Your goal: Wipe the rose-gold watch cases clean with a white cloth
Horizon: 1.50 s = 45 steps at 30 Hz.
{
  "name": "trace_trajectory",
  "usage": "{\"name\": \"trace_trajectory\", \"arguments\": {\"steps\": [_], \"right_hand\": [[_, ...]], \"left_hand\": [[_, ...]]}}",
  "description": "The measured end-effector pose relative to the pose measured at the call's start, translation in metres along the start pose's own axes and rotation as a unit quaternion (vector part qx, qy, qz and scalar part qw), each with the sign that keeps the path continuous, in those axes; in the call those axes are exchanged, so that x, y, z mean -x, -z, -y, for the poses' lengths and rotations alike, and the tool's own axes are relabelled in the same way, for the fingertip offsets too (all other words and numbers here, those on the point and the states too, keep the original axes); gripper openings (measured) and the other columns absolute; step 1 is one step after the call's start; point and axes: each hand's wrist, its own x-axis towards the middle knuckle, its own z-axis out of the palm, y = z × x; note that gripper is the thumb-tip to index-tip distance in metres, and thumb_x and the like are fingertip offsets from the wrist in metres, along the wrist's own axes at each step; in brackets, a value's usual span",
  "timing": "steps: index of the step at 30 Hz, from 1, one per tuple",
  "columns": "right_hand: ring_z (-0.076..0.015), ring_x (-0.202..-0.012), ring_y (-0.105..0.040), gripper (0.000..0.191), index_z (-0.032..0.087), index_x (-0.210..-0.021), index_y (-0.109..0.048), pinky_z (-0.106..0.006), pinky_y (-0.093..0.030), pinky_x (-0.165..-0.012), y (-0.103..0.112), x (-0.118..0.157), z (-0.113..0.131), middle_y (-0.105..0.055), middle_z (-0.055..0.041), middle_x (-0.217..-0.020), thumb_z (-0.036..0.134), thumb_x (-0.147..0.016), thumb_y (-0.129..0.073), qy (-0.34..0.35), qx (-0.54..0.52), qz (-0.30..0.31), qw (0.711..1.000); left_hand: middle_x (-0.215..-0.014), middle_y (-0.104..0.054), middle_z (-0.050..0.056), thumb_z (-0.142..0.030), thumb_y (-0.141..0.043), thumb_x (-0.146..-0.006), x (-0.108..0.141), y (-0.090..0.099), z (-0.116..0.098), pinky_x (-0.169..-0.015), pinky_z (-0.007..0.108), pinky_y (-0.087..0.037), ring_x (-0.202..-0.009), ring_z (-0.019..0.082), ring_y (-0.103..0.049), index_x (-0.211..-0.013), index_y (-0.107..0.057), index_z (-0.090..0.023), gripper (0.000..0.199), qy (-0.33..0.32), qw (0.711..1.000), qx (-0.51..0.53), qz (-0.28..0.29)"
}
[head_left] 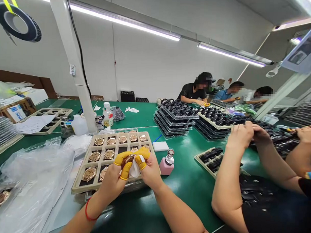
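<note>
Holding watch case (128, 159) — left hand (115, 174); right hand (148, 167) — white cloth (135, 168).

Here's a pale, plain wall (141, 72) right across the middle, tube lights (125, 21) glowing in a slanting line overhead. A white post (71, 55) leans through the upper left, black cable (78, 46) running down it. Below, the glossy green tabletop (183, 192) spreads wide, catching reflections, with brown board (48, 87) standing at far left.
</note>
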Motion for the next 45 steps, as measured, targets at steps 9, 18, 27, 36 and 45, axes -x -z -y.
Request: {"name": "trace_trajectory", "arguments": {"steps": [9, 18, 27, 36, 45], "right_hand": [[-0.0161, -0.072, -0.058, 0.031, 0.021, -0.083, -0.069, -0.029, -0.049, -0.068, -0.001, -0.003, 0.001, -0.064, -0.0018, -0.077, 0.049, -0.071, -0.073, -0.041, -0.015, 0.080, 0.996], [-0.0208, -0.085, -0.057, 0.019, 0.022, -0.090, -0.072, -0.036, -0.046, -0.077, 0.011, -0.002, 0.004, -0.062, -0.0073, -0.087, 0.021, -0.086, -0.054, 0.103, 0.224, 0.048, 0.968], [-0.0196, -0.078, -0.065, 0.032, 0.022, -0.095, -0.070, -0.035, -0.052, -0.078, -0.012, 0.006, 0.003, -0.070, -0.0040, -0.086, 0.045, -0.073, -0.072, -0.027, -0.032, -0.042, 0.998], [-0.0224, -0.087, -0.059, 0.010, 0.026, -0.082, -0.077, -0.036, -0.043, -0.085, 0.009, 0.000, -0.005, -0.070, -0.0044, -0.086, 0.030, -0.074, -0.074, 0.051, 0.087, -0.032, 0.994], [-0.0195, -0.070, -0.065, 0.034, 0.023, -0.081, -0.068, -0.032, -0.052, -0.065, -0.019, 0.006, -0.016, -0.068, -0.0022, -0.072, 0.055, -0.072, -0.070, -0.012, -0.085, -0.058, 0.995]], "left_hand": [[-0.080, -0.062, 0.004, -0.045, -0.042, -0.094, -0.006, -0.003, 0.008, -0.049, 0.026, -0.049, -0.055, 0.015, -0.057, -0.114, -0.046, -0.020, 0.033, 0.077, 0.988, 0.131, -0.007], [-0.095, -0.066, 0.008, -0.031, -0.050, -0.086, -0.007, 0.014, 0.002, -0.062, 0.030, -0.050, -0.070, 0.020, -0.061, -0.101, -0.061, -0.020, 0.022, -0.074, 0.980, -0.182, -0.010], [-0.075, -0.063, 0.002, -0.044, -0.053, -0.087, -0.004, -0.006, -0.003, -0.058, 0.025, -0.046, -0.064, 0.017, -0.058, -0.096, -0.061, -0.017, 0.030, 0.097, 0.991, 0.083, -0.048], [-0.072, -0.057, -0.001, -0.038, -0.064, -0.083, -0.008, -0.009, -0.008, -0.051, 0.019, -0.041, -0.056, 0.009, -0.050, -0.095, -0.059, -0.016, 0.025, 0.158, 0.944, 0.283, 0.055], [-0.074, -0.064, 0.001, -0.047, -0.079, -0.066, -0.013, -0.006, 0.001, -0.054, 0.020, -0.042, -0.058, 0.010, -0.053, -0.091, -0.063, -0.016, 0.043, 0.197, 0.889, 0.414, 0.010]]}}
